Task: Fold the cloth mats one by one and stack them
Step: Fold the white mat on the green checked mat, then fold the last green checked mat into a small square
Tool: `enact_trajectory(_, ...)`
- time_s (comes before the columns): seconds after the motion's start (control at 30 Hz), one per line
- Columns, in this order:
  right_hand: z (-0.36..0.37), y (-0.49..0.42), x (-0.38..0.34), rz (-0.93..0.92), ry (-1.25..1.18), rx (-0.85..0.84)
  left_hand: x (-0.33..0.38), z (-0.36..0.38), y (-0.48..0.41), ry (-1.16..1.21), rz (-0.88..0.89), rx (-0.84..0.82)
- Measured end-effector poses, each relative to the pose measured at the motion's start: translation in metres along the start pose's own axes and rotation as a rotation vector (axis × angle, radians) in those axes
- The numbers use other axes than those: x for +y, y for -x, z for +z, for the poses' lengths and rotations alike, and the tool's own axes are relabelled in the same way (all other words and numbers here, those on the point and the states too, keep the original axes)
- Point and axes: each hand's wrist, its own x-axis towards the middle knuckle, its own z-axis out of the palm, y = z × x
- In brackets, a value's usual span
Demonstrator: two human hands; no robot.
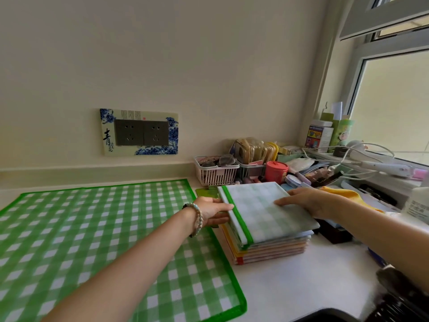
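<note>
A stack of folded mats [274, 248] stands on the white counter, right of centre. Its top piece is a folded green-checked mat [262, 212] with a green border, pale side up. My left hand [214, 211], with a bead bracelet on the wrist, grips the stack's left edge, thumb on top of the folded mat. My right hand [306, 202] lies flat on the mat's far right part, pressing it down. A large green-and-white checked mat [97, 240] lies spread open on the counter to the left, under my left forearm.
Behind the stack stand a pink basket [216, 173] with glasses, a red lidded tub [276, 171], and clutter along the windowsill. A yellow cloth [348, 195] lies to the right. A wall socket panel [139, 132] is above the counter.
</note>
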Motion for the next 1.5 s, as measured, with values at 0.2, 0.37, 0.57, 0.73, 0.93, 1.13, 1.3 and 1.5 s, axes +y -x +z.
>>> enact_trajectory(0.2,0.001,-0.012,0.007,-0.026,0.157,0.059,-0.006,-0.001,-0.005,-0.028,0.007,0.052)
enact_trajectory(0.37,0.003,-0.016,0.014,-0.047,0.217,0.062,-0.008,-0.002,-0.005,-0.044,-0.009,0.065)
enact_trajectory(0.57,0.008,0.0,0.003,-0.275,0.343,0.215,-0.005,-0.017,0.003,-0.151,0.031,0.063)
enact_trajectory(0.73,0.032,0.032,-0.035,-0.594,0.281,0.229,0.001,-0.046,0.032,-0.348,0.142,0.069)
enact_trajectory(0.93,0.122,0.074,-0.055,-0.798,0.281,0.053,-0.022,-0.104,0.091,-0.672,0.27,0.114)
enact_trajectory(1.13,0.216,0.091,-0.033,-0.843,0.392,-0.156,-0.059,-0.162,0.158,-0.972,0.159,0.111)
enact_trajectory(1.3,0.267,0.108,-0.006,-0.771,0.352,-0.335,-0.078,-0.194,0.213,-1.163,0.099,0.05)
enact_trajectory(1.5,0.284,0.127,0.001,-0.897,0.482,-0.406,-0.09,-0.215,0.252,-1.359,0.124,-0.049)
